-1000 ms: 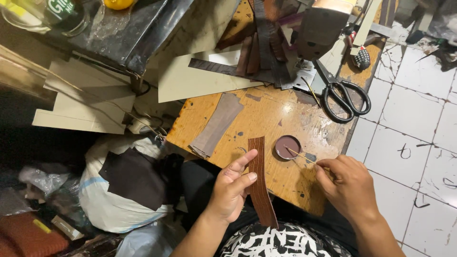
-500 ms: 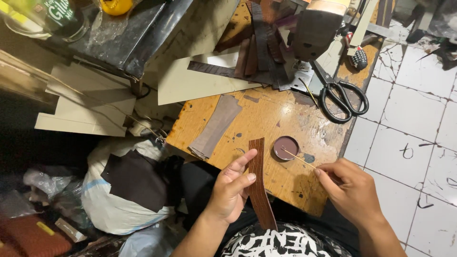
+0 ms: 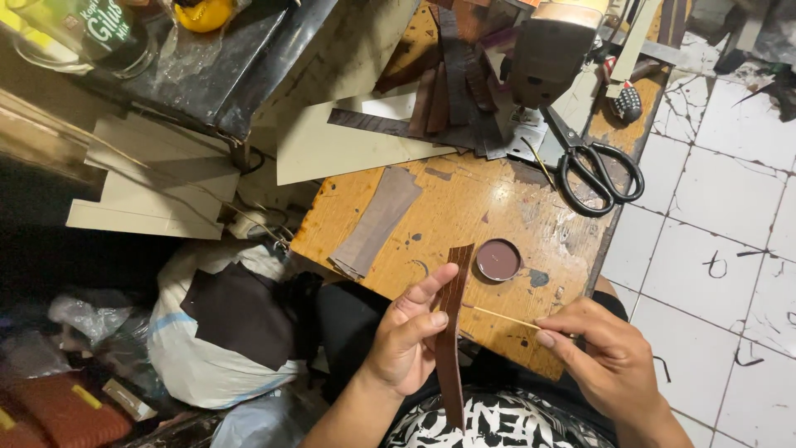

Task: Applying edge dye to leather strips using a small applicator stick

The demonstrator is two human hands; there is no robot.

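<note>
Behind the left hand (image 3: pixel 406 344), the leather strip's (image 3: pixel 452 332) lower middle hides.

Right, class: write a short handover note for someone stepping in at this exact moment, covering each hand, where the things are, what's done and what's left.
Left hand: holds the dark brown leather strip upright between thumb and fingers, in front of the body.
Right hand: pinches a thin wooden stick, its tip touching the strip's edge.
The small round tin of dark paste sits open on the wooden bench, just beyond the strip. A grey-brown piece lies to the left, scissors to the right.
Done: cannot tell how much of the strip is coated.
Left: probably working the stick along the edge.
</note>
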